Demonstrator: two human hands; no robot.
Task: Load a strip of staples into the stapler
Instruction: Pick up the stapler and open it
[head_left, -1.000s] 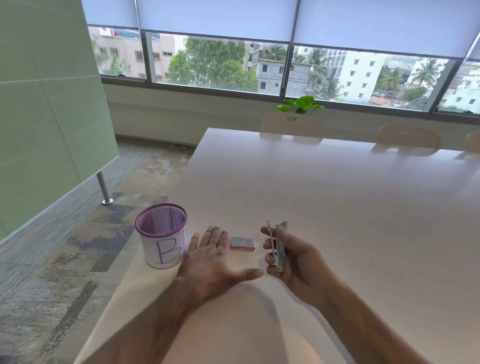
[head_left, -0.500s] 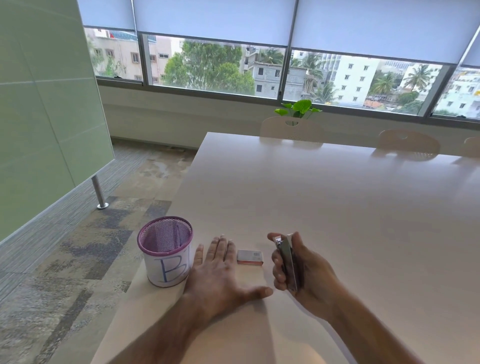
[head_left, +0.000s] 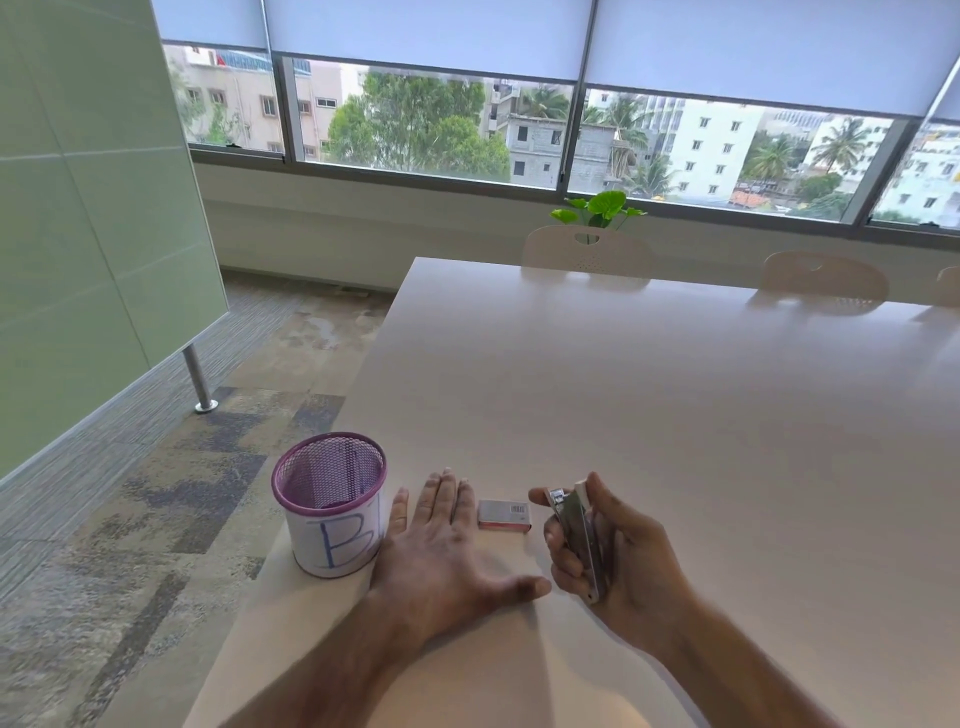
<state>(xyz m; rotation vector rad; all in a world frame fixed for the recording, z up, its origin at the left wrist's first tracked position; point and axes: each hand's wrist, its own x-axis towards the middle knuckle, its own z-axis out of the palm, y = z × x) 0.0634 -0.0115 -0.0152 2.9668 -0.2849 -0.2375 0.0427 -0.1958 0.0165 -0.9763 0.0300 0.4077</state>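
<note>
My right hand (head_left: 618, 561) grips a small silver stapler (head_left: 577, 538), held on edge just above the white table (head_left: 649, 395), its two halves closed together. A small staple box (head_left: 505, 515) with a barcode label lies flat on the table between my hands. My left hand (head_left: 441, 545) rests palm down on the table, fingers spread, holding nothing, just left of the box. No loose staple strip is visible.
A purple mesh cup (head_left: 332, 514) with a white band marked "B" stands at the table's left edge, touching my left hand's side. Pale chairs (head_left: 587, 249) line the far side. The table edge drops to carpet on the left.
The stapler, held open with its halves apart a second ago, is now closed in my right hand. My left hand stays flat on the table. The camera has tilted slightly.
</note>
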